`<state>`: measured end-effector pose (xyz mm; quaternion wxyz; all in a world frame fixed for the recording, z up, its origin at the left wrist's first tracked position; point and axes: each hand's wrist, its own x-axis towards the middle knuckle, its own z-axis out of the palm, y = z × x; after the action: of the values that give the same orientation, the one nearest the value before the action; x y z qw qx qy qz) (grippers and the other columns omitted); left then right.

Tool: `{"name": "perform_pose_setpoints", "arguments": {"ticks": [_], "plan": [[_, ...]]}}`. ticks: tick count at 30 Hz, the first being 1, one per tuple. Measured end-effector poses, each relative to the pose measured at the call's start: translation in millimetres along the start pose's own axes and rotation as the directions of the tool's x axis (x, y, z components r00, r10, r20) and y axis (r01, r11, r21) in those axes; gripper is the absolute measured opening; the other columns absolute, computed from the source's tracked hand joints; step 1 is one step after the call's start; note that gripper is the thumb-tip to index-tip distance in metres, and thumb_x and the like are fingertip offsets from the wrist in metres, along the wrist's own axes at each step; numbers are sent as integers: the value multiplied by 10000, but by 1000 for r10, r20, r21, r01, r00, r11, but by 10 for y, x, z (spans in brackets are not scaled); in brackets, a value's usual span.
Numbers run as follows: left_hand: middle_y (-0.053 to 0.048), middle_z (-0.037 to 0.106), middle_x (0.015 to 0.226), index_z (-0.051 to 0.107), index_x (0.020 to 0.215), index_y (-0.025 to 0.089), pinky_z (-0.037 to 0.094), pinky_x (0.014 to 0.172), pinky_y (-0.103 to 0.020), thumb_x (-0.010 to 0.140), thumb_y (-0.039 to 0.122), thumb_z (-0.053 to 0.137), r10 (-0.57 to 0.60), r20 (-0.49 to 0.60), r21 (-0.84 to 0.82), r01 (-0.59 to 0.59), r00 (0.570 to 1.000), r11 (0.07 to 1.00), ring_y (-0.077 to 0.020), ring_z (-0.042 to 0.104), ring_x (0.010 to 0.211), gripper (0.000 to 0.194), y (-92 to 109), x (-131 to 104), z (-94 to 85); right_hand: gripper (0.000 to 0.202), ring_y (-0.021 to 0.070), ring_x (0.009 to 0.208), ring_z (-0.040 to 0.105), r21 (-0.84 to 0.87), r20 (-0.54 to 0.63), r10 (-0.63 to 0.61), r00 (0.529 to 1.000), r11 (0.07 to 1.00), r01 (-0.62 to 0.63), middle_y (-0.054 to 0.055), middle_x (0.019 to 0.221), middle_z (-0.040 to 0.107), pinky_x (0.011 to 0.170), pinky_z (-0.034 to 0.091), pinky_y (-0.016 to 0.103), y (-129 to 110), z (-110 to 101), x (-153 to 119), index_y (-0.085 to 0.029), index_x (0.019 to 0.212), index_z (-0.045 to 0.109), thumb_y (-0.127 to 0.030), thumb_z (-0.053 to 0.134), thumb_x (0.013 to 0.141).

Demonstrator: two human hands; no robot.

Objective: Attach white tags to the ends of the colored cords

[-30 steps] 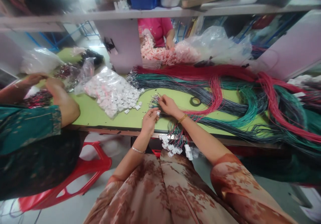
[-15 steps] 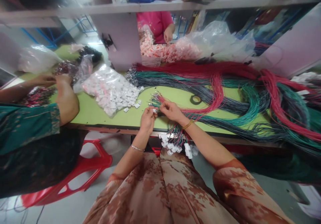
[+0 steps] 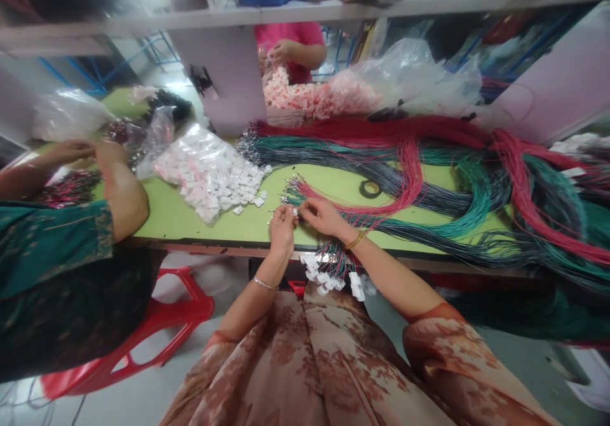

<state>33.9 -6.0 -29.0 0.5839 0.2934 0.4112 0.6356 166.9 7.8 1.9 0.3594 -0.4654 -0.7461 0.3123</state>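
Observation:
Near the table's front edge, my left hand pinches a small white connector. My right hand is closed right beside it, fingertips at the connector; what they grip is too small to make out, perhaps a wire end. Behind my hands lie the tipped ends of red wires and green and black wires. Several white connectors with wires attached hang below the table edge, under my right wrist. To the left, loose white connectors spill from a clear plastic bag.
A black tape roll lies on the green table. Long wire bundles cover the right side. A co-worker's arm is at the left, above a red stool. Across the table, another person handles pinkish-white parts.
My hands have drawn closer together at the connector, my left moving slightly up and right. The person opposite has raised a hand. The co-worker's hands at left shifted slightly left.

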Motion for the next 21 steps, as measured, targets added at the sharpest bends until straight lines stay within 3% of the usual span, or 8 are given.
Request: {"name": "perform_pose_setpoints", "arguments": {"ticks": [6, 9, 11, 13, 15, 18, 21], "plan": [[33, 553, 630, 611, 807, 165, 344, 510, -195, 693, 409, 761, 47, 46, 89, -51, 998, 995, -56, 449, 519, 308, -4, -1, 18, 143, 103, 541, 424, -122, 5, 7, 1000, 993, -6, -9, 615, 554, 541, 306, 223, 33, -12, -12, -154, 711, 568, -243, 505, 804], [27, 568, 651, 616, 820, 164, 340, 505, -192, 686, 411, 765, 18, 48, 103, -22, 999, 994, -57, 459, 529, 318, 3, -9, 19, 206, 115, 600, 485, -135, 57, -17, 998, 990, 24, 7, 669, 601, 589, 353, 220, 84, -138, 102, -150, 755, 598, -289, 480, 849], [10, 602, 709, 616, 826, 162, 349, 517, -192, 690, 401, 763, 9, 36, 84, -12, 999, 996, -55, 471, 547, 311, 13, -19, 32, 259, 133, 669, 532, -215, -5, 41, 999, 976, -41, 35, 739, 644, 640, 383, 227, 141, -268, 251, -144, 812, 627, -307, 440, 883], [-6, 628, 754, 616, 826, 161, 356, 528, -191, 695, 389, 760, -2, 35, 62, -1, 999, 998, -53, 476, 559, 300, 21, -31, 58, 253, 163, 752, 576, -382, -115, 159, 981, 904, -191, 80, 835, 679, 694, 400, 247, 200, -371, 422, -135, 864, 653, -277, 444, 876], [-19, 647, 787, 618, 830, 162, 360, 534, -191, 700, 384, 756, -18, 53, 43, 16, 998, 999, -55, 487, 571, 292, 24, -38, 90, 233, 202, 832, 611, -527, -129, 279, 952, 794, -304, 131, 926, 692, 745, 414, 270, 237, -404, 567, -126, 906, 668, -251, 478, 854], [-31, 659, 819, 620, 828, 160, 364, 537, -194, 698, 382, 753, -34, 84, 36, 31, 996, 999, -57, 500, 579, 290, 20, -22, 124, 288, 249, 921, 637, -634, -75, 391, 918, 691, -346, 213, 1005, 681, 795, 431, 292, 233, -341, 675, -101, 970, 665, -322, 509, 871], [-33, 659, 810, 619, 817, 155, 361, 533, -198, 686, 380, 758, -40, 74, 48, 37, 996, 998, -61, 508, 578, 295, 14, 15, 117, 463, 278, 929, 652, -656, -49, 406, 913, 676, -336, 265, 991, 670, 781, 444, 297, 192, -296, 671, -61, 1029, 637, -476, 486, 892]]}}
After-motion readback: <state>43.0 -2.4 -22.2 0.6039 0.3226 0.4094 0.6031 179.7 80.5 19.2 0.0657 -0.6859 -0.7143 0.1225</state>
